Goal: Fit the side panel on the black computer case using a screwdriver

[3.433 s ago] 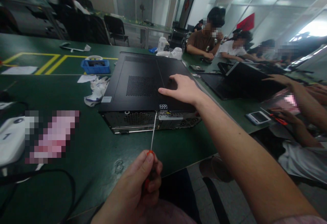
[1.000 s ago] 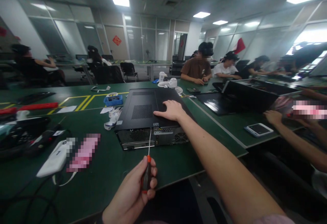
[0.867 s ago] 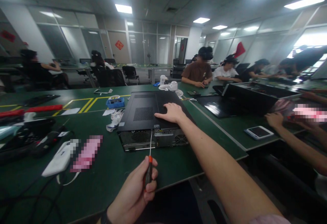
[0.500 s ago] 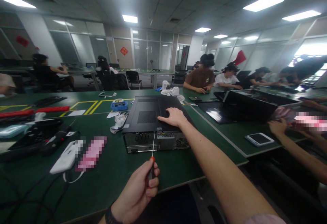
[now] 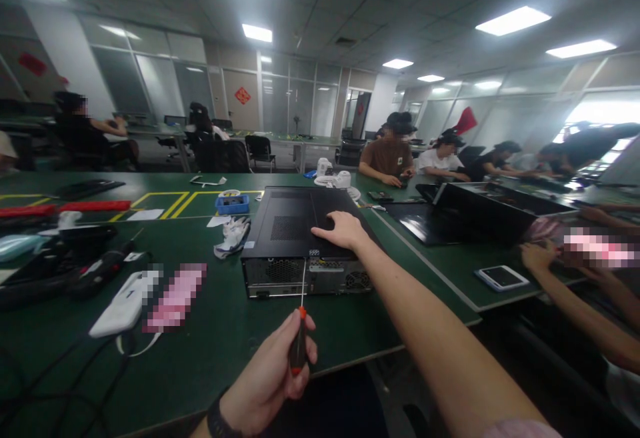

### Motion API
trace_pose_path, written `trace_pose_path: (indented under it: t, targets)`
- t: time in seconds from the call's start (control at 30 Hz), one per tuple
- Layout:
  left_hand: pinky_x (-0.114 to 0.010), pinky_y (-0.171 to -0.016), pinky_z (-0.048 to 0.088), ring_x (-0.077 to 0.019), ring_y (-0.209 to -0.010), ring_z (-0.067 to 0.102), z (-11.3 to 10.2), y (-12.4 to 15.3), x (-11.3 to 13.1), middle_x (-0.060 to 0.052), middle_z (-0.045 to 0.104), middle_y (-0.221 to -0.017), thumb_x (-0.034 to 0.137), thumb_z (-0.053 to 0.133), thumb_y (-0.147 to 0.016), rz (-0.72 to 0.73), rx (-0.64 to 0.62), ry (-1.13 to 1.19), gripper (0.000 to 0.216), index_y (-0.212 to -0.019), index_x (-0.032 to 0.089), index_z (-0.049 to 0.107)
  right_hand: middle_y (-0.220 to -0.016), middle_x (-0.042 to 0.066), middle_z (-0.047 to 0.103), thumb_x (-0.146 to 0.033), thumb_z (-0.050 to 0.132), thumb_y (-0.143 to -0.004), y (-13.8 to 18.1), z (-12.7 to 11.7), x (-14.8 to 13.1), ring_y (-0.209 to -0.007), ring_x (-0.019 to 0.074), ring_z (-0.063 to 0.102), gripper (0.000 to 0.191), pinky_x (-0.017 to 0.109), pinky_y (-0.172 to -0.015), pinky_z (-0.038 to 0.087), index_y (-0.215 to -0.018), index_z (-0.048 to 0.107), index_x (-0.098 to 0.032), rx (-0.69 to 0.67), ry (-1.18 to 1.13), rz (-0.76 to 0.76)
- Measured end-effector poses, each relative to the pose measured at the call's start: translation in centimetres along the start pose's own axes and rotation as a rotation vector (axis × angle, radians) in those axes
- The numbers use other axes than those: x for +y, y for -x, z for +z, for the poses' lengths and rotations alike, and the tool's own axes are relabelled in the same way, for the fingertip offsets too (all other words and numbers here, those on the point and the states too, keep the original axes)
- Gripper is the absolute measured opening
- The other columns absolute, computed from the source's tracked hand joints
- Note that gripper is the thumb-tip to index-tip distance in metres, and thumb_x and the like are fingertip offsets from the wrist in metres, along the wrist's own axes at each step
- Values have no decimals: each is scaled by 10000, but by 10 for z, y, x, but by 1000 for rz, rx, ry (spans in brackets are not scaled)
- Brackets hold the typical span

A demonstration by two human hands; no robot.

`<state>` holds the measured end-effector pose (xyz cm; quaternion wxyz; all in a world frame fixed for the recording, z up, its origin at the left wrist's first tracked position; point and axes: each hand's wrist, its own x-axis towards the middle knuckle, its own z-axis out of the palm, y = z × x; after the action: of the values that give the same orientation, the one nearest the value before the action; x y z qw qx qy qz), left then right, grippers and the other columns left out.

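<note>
The person's left hand (image 5: pixel 275 365) is closed around the handle of a slim screwdriver (image 5: pixel 299 346) with a dark grip, red ends and a thin, pale metal shaft. The shaft points away from the person, its tip at the near end of a black metal computer case (image 5: pixel 285 226), just below the top edge; whether it sits in a screw is too small to tell. The case lies flat on the dark green table (image 5: pixel 240 351), its perforated metal end and round fan grille (image 5: pixel 357 281) facing the person. The right hand (image 5: pixel 343 230) rests on the case's top panel, thumb and fingers spread, gripping nothing.

Left of the case, white cloth gloves (image 5: pixel 233 237) lie crumpled just beside it, with a small rectangular blue plastic bin (image 5: pixel 232 205) behind them. Nearer the person, a white rounded device marked "1" (image 5: pixel 123 308) lies beside a pixelated pink item (image 5: pixel 177 298). To the right, a co-worker's hand (image 5: pixel 537 256) is near a second black case (image 5: pixel 480 219).
</note>
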<state>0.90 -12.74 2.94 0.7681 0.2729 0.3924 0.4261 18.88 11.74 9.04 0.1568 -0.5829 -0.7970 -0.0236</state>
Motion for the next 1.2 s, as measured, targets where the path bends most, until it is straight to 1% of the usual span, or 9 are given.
trace_pose_path:
  t: [0.13,0.23,0.3,0.43,0.57,0.77,0.87,1.03,1.2]
  targets:
    - [-198,-395,150,-32,-328,288,-4,-1,3,61,561,-602,671,488,-919,-13,-37,-21,446,-1018,237,502,-1374,148,637,-918,449,-758,-1,1,1,-1295,338,552,947,451,-1090,403,-1316,643,-178,4,3,-4]
    - [-210,-423,142,-22,-356,245,-6,-2,3,83,513,-608,688,515,-896,-41,-68,12,463,-994,236,498,-1381,146,634,-911,455,-764,-1,1,2,-1300,335,550,937,452,-1094,401,-1317,643,-179,6,2,-5]
    - [-216,-431,149,-23,-366,240,-7,-2,2,84,518,-633,685,542,-883,-57,-84,34,459,-978,239,488,-1386,145,632,-905,460,-767,-1,1,2,-1302,332,549,929,453,-1097,400,-1319,641,-180,7,1,-5]
    - [-219,-447,180,-22,-385,274,-7,0,0,70,562,-705,633,606,-868,-37,-93,54,425,-954,241,465,-1393,139,629,-898,467,-772,-1,1,2,-1307,329,549,915,446,-1102,397,-1320,642,-187,8,1,-4]
    - [-216,-460,190,-12,-403,302,-6,2,2,65,567,-754,616,615,-875,-28,-101,59,415,-959,239,466,-1396,143,626,-888,477,-778,0,0,1,-1306,329,553,904,441,-1097,405,-1317,643,-182,6,4,-5]
    - [-201,-443,212,-20,-392,376,-9,-3,-2,61,568,-732,633,605,-877,-37,-119,93,426,-973,235,485,-1392,137,632,-875,483,-788,0,-1,0,-1300,324,561,888,440,-1094,416,-1319,640,-181,5,8,-9]
    - [-201,-408,204,-41,-359,395,-10,-6,-7,47,600,-687,673,561,-881,-7,-112,40,455,-1002,241,482,-1401,134,627,-866,492,-792,0,-1,-1,-1298,323,563,878,441,-1089,424,-1316,640,-177,3,8,-6]
    - [-215,-384,119,-32,-320,246,-11,-4,-5,54,589,-612,689,450,-925,-22,-131,-51,448,-1040,256,467,-1416,124,618,-866,503,-786,-1,0,0,-1313,324,551,865,453,-1098,415,-1320,635,-197,-1,4,5]
    - [-221,-430,118,-7,-377,221,-12,0,0,67,552,-697,657,500,-923,-75,-180,35,422,-1024,248,485,-1410,128,620,-866,501,-789,-1,0,1,-1306,328,553,863,466,-1085,420,-1323,630,-199,-4,0,8]
